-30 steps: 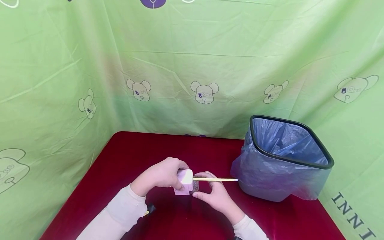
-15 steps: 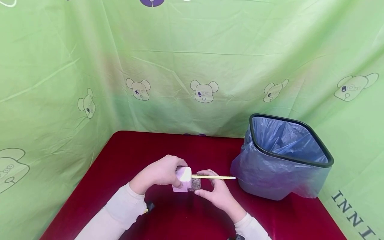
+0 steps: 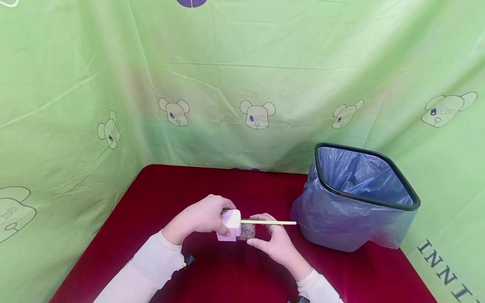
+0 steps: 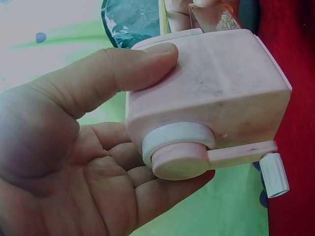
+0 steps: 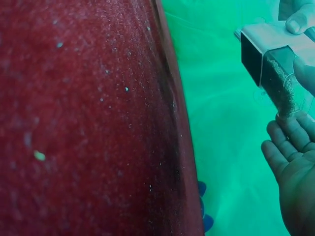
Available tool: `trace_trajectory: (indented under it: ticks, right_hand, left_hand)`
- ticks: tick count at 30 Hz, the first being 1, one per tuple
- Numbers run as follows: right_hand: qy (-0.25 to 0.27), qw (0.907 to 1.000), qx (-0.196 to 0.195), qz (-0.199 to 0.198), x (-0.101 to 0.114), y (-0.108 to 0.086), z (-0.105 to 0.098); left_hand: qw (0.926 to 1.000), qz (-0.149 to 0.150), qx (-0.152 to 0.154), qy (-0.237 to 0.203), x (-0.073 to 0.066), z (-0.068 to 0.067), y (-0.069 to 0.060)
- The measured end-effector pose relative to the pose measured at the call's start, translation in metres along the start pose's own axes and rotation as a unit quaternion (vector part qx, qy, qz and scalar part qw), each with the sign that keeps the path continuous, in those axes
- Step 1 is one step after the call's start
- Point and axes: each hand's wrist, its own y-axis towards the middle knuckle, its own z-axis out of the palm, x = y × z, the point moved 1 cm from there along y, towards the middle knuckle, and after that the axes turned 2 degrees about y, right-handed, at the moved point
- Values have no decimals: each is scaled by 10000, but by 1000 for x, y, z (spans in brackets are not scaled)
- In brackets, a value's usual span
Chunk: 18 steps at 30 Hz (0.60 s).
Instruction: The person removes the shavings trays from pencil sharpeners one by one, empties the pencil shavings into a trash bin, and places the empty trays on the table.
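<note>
My left hand grips a pink crank pencil sharpener, thumb on top and fingers beneath. Its crank handle faces the left palm. A yellow pencil with a white end sticks out of the sharpener towards the right. Between thumb and fingers, my right hand holds the clear shavings drawer, which stands partly out of the sharpener. Shavings show inside the drawer in the right wrist view. How deep the drawer still sits in the body is hidden.
A bin with a black rim and a blue plastic liner stands on the right of the dark red table. Small specks dot the cloth in the right wrist view. Green printed curtains enclose the table's back and sides.
The shavings drawer has slid further out of the sharpener to the right, and more of it shows. My right hand has moved slightly right with it. The left hand keeps its grip.
</note>
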Motion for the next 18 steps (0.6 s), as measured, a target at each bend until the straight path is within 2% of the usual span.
trace_trajectory:
  ticks: [11, 18]
  right_hand:
    - [-30, 9999, -58, -139, 0, -1, 0]
    - [-13, 9999, -61, -88, -1, -2, 0]
  left_hand:
    - [9999, -102, -9, -129, 0, -2, -3]
    - [9998, -71, 12, -177, 2, -1, -4]
